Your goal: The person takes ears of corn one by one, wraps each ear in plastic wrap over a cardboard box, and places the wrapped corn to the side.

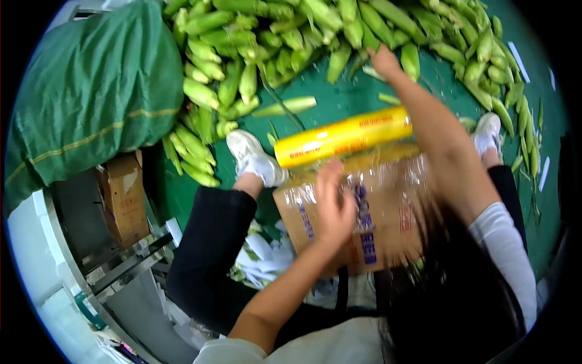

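My left hand [334,209] hovers above a cardboard box [388,221] wrapped in clear film. Its fingers are stretched out, the thumb stands apart, and nothing is in it. Stretched forward, my right hand [384,62] reaches the near edge of a heap of green-husked corn ears [285,36]. Its fingertips meet an ear of corn [368,40], and whether they close round it cannot be made out. A yellow roll of film [343,137] with red print lies across the far side of the box, between my two hands.
A full green sack [97,85] stands at the left, above another cardboard box [124,197] and a metal frame. Loose ears [197,155] and husk scraps lie on the green floor [327,94]. My white shoes [254,156] flank the box. White scraps [264,258] lie beneath me.
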A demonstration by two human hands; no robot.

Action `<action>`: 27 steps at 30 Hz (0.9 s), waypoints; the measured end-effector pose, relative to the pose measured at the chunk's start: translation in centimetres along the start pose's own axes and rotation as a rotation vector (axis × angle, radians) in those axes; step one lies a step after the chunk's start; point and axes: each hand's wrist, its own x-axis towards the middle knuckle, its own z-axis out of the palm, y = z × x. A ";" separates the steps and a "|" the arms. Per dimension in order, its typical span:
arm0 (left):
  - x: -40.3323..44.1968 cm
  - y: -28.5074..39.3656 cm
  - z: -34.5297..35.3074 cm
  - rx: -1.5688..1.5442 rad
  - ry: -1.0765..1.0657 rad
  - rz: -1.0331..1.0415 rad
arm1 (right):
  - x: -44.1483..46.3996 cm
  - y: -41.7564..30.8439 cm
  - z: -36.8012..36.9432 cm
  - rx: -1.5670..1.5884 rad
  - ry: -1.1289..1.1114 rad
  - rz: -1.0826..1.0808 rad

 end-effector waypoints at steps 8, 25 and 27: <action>4.2 2.9 -2.8 0.377 -0.161 0.436 | -24.5 4.1 -20.5 0.377 -0.579 0.083; -3.8 0.0 -2.3 0.814 -0.430 0.141 | -41.8 11.8 -12.3 0.926 0.030 0.215; -4.5 -0.6 -1.1 0.765 -0.379 0.175 | -42.1 5.7 -11.9 0.948 0.126 -0.046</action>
